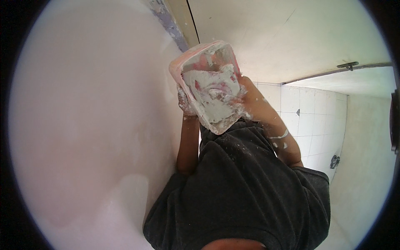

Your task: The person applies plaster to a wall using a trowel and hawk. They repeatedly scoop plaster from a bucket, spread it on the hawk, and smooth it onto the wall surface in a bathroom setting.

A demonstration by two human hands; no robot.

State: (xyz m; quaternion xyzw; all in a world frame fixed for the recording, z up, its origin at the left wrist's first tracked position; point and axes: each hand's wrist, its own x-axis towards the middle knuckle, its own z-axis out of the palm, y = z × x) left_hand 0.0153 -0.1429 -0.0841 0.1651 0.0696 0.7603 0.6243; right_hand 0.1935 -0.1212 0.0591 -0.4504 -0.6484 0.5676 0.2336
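Note:
A pinkish, boxy plastic tub [178,66] is tilted in front of my body, its walls smeared with wet white putty. My left hand [185,103], speckled with putty, supports the tub from its left side; most of its fingers are hidden behind the wall. Over the tub's right side reaches my right hand [245,99], its fingers coated in putty and closed at a flat, putty-covered spreader [214,85]. Patches of red show through the coating on that flat piece. Its grip end is hidden under the hand and putty.
A pale, freshly coated wall [91,116] rises close along my left side. Ahead stands a cream panel [250,37] beside a purple-grey strip [168,25]. White floor tiles [310,112] lie to the right, with a dark lump [335,161] on them. A metal handle [347,65] juts out at upper right.

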